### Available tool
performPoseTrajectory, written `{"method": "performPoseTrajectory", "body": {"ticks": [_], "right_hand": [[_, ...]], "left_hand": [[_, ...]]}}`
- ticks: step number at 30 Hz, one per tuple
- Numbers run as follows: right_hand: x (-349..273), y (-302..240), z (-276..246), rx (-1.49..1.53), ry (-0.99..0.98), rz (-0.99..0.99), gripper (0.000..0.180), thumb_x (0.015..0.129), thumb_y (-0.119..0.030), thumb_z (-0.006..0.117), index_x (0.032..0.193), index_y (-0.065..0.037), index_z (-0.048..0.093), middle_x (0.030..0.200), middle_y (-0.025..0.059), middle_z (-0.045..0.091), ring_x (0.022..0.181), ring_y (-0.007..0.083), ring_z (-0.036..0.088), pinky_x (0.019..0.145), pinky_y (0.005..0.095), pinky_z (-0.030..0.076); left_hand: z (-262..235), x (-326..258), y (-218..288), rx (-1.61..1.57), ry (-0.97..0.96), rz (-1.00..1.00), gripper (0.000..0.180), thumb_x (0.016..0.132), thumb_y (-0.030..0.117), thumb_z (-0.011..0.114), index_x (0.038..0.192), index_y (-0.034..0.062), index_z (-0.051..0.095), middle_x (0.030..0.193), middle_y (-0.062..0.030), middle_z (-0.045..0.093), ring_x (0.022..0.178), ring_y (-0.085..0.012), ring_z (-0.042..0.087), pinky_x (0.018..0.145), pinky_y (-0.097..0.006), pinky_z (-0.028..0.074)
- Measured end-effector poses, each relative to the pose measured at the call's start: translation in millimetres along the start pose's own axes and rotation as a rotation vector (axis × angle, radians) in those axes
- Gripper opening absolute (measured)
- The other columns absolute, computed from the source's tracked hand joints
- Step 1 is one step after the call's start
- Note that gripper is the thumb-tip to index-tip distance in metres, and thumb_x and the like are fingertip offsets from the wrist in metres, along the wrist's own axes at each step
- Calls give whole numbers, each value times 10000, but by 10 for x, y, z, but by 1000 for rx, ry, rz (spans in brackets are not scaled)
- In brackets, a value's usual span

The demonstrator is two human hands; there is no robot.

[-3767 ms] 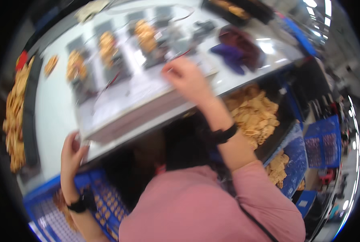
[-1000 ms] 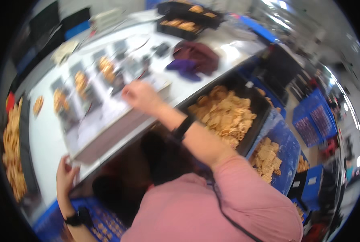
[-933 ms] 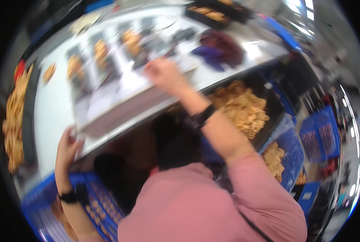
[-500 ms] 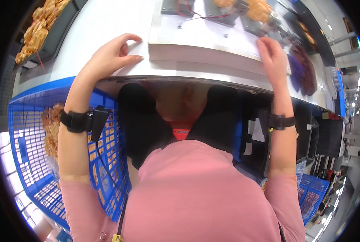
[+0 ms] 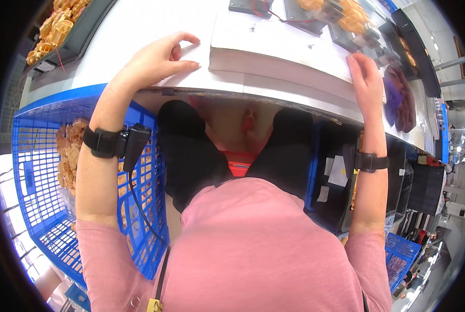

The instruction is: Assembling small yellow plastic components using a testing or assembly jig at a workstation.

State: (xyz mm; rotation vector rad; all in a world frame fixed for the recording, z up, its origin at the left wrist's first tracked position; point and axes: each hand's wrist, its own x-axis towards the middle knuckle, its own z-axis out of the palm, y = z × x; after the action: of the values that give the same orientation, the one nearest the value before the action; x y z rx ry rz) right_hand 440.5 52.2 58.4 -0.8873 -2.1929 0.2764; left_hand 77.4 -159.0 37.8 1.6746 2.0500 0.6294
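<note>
A thick white board [image 5: 274, 39] lies on the white worktable. My left hand [image 5: 164, 61] rests on the table just past the board's left end, its thumb and fingers apart with nothing between them. At the board's right end is my right hand [image 5: 366, 80], fingers loosely bent and fingertips by the edge; nothing shows in them. Dark metal fixtures [image 5: 304, 16] with thin red and black wires stand on the board's far part. Two small metal pieces, one a silver stud [image 5: 252, 28] and another stud [image 5: 310, 47], sit nearer its front.
A black tray [image 5: 86, 36] of tan plastic parts [image 5: 60, 28] stands far left. Below it, a blue crate [image 5: 32, 156] holds more parts. More tan parts [image 5: 353, 16] lie behind the fixtures. A purple and maroon cloth-like item [image 5: 400, 101] lies right of my right hand.
The whole view has shifted, so the table, board and both hands appear farther right and slightly higher. Relative to the board, both hands look much the same.
</note>
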Motion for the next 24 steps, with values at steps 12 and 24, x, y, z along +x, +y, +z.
{"method": "performPoseTrajectory", "body": {"ticks": [12, 24], "right_hand": [[28, 172, 6, -31, 34, -72, 171, 915, -182, 658, 970, -20, 669, 856, 110, 641, 768, 218, 620, 696, 334, 485], [-35, 109, 122, 14, 171, -48, 122, 823, -212, 651, 815, -91, 663, 809, 98, 639, 822, 309, 634, 718, 429, 490]], "left_hand": [[-52, 57, -24, -114, 14, 28, 486, 828, 243, 748, 1277, 138, 593, 736, -29, 526, 701, -137, 525, 635, -310, 456], [214, 252, -620, -317, -30, -20, 576, 814, 9, 700, 1349, 45, 491, 774, 53, 378, 685, -54, 376, 587, -200, 321]]}}
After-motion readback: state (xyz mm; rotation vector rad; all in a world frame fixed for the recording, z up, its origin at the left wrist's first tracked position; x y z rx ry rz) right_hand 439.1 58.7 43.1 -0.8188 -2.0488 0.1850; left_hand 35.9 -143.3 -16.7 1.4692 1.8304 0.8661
